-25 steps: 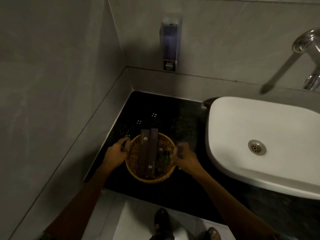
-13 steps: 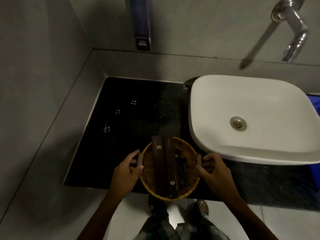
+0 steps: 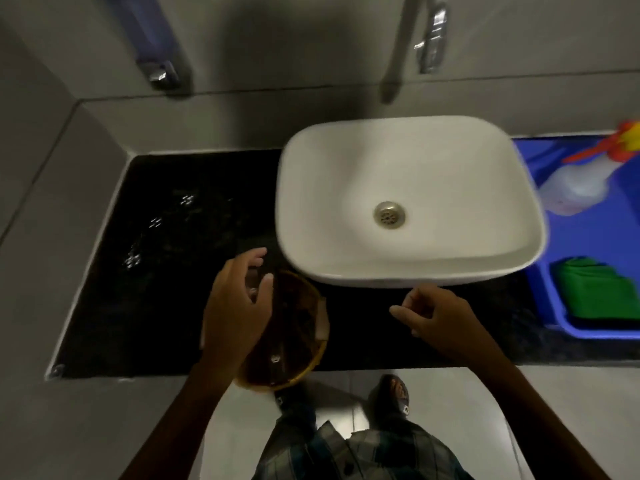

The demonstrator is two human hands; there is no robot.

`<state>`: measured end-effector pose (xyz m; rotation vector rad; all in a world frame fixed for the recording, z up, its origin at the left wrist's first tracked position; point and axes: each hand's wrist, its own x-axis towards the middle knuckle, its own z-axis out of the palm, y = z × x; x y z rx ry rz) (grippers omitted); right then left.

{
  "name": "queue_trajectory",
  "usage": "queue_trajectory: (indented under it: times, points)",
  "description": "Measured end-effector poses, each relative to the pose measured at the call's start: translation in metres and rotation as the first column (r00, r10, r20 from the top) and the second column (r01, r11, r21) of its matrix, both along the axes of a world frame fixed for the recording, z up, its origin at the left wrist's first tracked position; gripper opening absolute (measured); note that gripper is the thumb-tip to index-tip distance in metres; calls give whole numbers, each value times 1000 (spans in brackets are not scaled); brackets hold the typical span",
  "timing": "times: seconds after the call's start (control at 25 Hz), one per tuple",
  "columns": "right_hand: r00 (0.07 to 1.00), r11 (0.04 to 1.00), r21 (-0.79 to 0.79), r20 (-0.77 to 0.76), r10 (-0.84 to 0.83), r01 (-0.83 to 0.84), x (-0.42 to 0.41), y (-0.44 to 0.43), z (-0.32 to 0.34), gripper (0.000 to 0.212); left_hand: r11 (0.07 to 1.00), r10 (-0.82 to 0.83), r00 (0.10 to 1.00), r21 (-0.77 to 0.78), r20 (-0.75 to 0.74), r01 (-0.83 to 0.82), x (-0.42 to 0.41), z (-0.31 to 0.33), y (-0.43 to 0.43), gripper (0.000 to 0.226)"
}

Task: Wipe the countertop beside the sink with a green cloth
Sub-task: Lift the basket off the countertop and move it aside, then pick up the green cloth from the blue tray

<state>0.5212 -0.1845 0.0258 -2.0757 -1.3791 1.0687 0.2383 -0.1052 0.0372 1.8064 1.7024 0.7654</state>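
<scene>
Left hand (image 3: 239, 303) open over wicker basket (image 3: 298, 341) | right hand (image 3: 433, 313) loose, empty | green cloth (image 3: 599, 289) in blue tray (image 3: 588, 244) | black tabletop (image 3: 166, 289)

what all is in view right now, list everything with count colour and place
countertop: 1, black, left of and in front of the sink
sink: 1, white, centre
drain: 1, metal, in the sink
basket: 1, yellow wicker, front counter edge
tap: 1, chrome, wall above the sink
dispenser: 1, bluish, wall upper left
tray: 1, blue, right of the sink
green cloth: 1, in the tray
spray bottle: 1, pale with an orange head, in the tray
shoes: 2, dark, floor
left hand: over the basket
right hand: open, empty
</scene>
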Motion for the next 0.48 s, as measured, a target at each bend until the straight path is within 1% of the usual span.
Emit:
queue_trajectory:
  times: [0.08, 0.12, 0.16, 0.24, 0.32, 0.4, 0.48]
  points:
    - [984, 987, 21, 78, -159, 158, 74, -15, 11, 23, 983, -176, 981, 69, 76, 171, 81, 13, -10, 29]
    - [959, 968, 47, 132, -252, 248, 114, -22, 13, 23, 953, -294, 952, 98, 86, 286, 121, 17, -17, 28]
    - [922, 946, 69, 209, -325, 318, 154, -29, 12, 23, 904, -419, 904, 123, 79, 408, 160, 19, -25, 27]
    - [851, 919, 52, 360, -381, 390, 224, -35, 4, 24, 771, -632, 772, 154, 63, 618, 228, 19, -42, 26]
    - [818, 897, -27, 424, -389, 441, 285, -39, -9, 34, 616, -785, 617, 170, 49, 769, 295, 13, -60, 27]
    - [829, 881, -147, 436, -351, 450, 326, -40, -28, 49, 498, -864, 502, 95, -23, 862, 355, -2, -70, 32]
    - [860, 847, -282, 391, -327, 450, 346, -40, -47, 72, 426, -900, 412, -90, -141, 900, 404, -22, -71, 38]
